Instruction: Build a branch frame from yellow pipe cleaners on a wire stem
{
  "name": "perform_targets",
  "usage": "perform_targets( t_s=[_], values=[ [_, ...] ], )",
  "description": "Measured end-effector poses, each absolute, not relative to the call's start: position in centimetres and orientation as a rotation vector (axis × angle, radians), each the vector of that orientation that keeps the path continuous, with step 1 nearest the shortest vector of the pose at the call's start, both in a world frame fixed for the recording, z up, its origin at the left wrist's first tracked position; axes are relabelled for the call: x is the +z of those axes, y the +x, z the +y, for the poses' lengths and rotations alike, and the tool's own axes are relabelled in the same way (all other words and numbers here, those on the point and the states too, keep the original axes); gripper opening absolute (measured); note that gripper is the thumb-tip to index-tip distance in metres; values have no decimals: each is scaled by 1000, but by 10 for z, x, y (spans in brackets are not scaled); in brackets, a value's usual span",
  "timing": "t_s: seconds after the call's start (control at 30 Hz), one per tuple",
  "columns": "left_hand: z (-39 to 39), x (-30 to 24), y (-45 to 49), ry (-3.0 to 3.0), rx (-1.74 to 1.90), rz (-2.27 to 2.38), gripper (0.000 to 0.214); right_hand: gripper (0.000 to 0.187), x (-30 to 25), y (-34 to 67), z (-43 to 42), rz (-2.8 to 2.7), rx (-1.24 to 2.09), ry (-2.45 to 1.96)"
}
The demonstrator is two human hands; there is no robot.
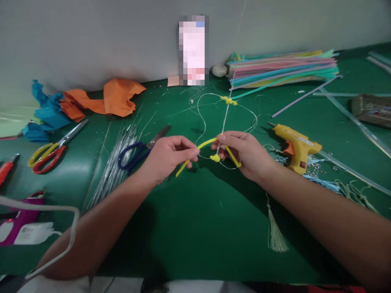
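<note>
Both my hands hold a yellow pipe cleaner [205, 144] above the green table [195, 228]. My left hand [169, 156] pinches its left part, whose free end points down and left. My right hand [244, 152] grips the right part, next to a small yellow knot [215, 158] wound on a thin wire frame [210, 106]. The wire loops away from my hands toward the wall and carries a second yellow knot [228, 100] farther back. A pale tassel [275, 232] hangs under my right forearm.
A yellow glue gun [295, 146] lies right of my right hand. Blue-handled scissors [137, 152] and a bundle of thin wires [117, 162] lie to the left, red-and-yellow scissors [51, 150] farther left. Coloured sticks [284, 67] are stacked at the back right, orange paper [106, 99] and blue paper [45, 112] at the back left.
</note>
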State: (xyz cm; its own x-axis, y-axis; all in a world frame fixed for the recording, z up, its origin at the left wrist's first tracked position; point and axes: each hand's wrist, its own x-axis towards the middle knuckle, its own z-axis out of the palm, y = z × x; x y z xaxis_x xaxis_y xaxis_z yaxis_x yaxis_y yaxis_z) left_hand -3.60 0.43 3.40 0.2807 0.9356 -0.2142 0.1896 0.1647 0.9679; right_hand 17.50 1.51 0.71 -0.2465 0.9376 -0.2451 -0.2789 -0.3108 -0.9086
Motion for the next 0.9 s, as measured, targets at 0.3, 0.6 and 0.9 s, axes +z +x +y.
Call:
perform_targets(
  t_s=[0.3, 0.6, 0.9],
  values=[
    [7, 32, -38, 1374, 820, 1132, 12, 16, 7, 174, 15, -964, 1661, -1044],
    [-1, 34, -38, 1537, 882, 1325, 15, 18, 10, 173, 13, -974, 1672, -1040],
    [-5, 40, -31, 1465, 887, 1302, 16, 17, 10, 172, 12, -961, 1654, -1004]
  ],
)
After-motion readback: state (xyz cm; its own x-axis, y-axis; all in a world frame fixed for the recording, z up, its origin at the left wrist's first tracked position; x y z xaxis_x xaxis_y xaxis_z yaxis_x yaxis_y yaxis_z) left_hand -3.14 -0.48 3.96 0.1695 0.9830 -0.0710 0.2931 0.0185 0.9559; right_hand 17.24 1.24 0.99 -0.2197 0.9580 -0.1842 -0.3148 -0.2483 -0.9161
